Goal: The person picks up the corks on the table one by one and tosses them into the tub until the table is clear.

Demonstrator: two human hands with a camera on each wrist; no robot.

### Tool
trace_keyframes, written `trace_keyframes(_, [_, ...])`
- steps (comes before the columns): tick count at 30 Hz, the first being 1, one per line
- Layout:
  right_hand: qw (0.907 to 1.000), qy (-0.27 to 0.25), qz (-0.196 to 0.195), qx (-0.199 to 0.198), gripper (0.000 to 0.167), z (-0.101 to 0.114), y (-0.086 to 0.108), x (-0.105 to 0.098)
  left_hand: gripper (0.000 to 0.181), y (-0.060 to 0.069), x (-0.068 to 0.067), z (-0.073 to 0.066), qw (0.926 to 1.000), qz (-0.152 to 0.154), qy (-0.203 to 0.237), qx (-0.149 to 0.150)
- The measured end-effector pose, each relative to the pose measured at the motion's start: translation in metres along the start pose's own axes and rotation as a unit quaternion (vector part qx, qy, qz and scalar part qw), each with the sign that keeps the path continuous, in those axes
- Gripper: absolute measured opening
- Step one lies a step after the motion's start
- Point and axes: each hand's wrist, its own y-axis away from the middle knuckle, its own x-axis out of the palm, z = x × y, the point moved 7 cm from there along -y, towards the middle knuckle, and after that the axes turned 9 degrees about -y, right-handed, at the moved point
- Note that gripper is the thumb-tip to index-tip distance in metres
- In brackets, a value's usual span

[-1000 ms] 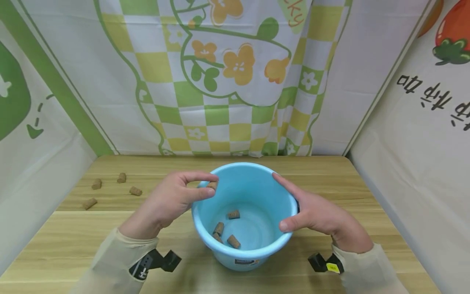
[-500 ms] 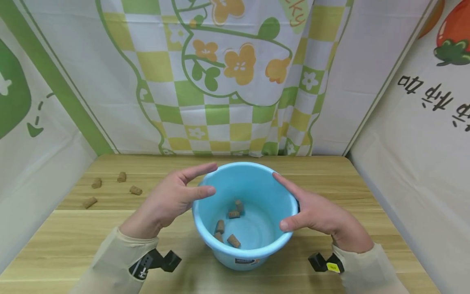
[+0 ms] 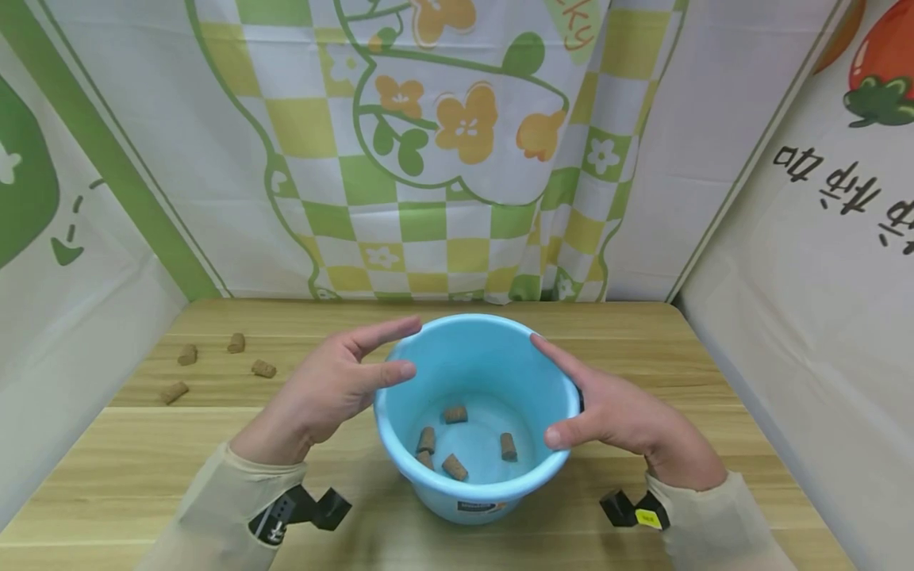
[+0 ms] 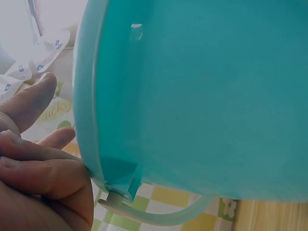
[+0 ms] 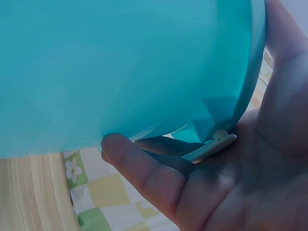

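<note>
A light blue bucket (image 3: 477, 509) stands on the table with several corks (image 3: 455, 466) lying on its floor. My left hand (image 3: 331, 388) hovers at the bucket's left rim, thumb and index finger spread apart with nothing between them. Its other fingers are bent close to the rim in the left wrist view. On the opposite side my right hand (image 3: 616, 416) grips the bucket, the thumb over the rim and fingers along the outer wall. The right wrist view shows those fingers near the pale handle (image 5: 211, 148). In the left wrist view the handle (image 4: 163, 219) hangs down along the outside.
Several more corks (image 3: 263, 369) lie scattered on the wooden table (image 3: 321, 547) at the far left. A checked, flowered cloth (image 3: 400, 222) hangs behind the table's back edge. White printed cloth walls (image 3: 800, 317) border both sides.
My left thumb and index finger parted and let go of a cork. It dropped into the bucket and came to lie at the right of its floor. The right hand kept its place.
</note>
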Motion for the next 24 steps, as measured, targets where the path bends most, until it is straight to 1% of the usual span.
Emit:
trace_keyframes(6, [1.0,0.0,0.007,-0.007,0.119,-0.0004,0.0007,-0.0004,0.066,0.0006,0.0006,0.0017,0.9999,0.001,0.005,-0.01])
trace_keyframes(10, [0.9996,0.016,0.01,-0.023,0.125,0.0001,0.0012,-0.0025,0.063,0.0011,0.0012,0.0015,0.9999,-0.001,-0.001,-0.014])
trace_keyframes(13, [0.9992,0.027,0.009,-0.03,0.126,0.0006,0.0012,-0.0033,0.063,0.0013,0.0011,0.0014,0.9999,-0.003,-0.003,-0.015])
trace_keyframes(19, [0.9998,0.019,-0.002,-0.007,0.124,-0.0002,0.0011,-0.0041,0.065,0.0015,0.0005,0.0031,0.9998,-0.006,0.003,-0.021])
trace_keyframes(24, [0.9996,0.028,-0.01,0.003,0.123,0.0,0.0013,-0.0043,0.067,0.0024,-0.0002,0.0039,0.9998,-0.006,-0.004,-0.02])
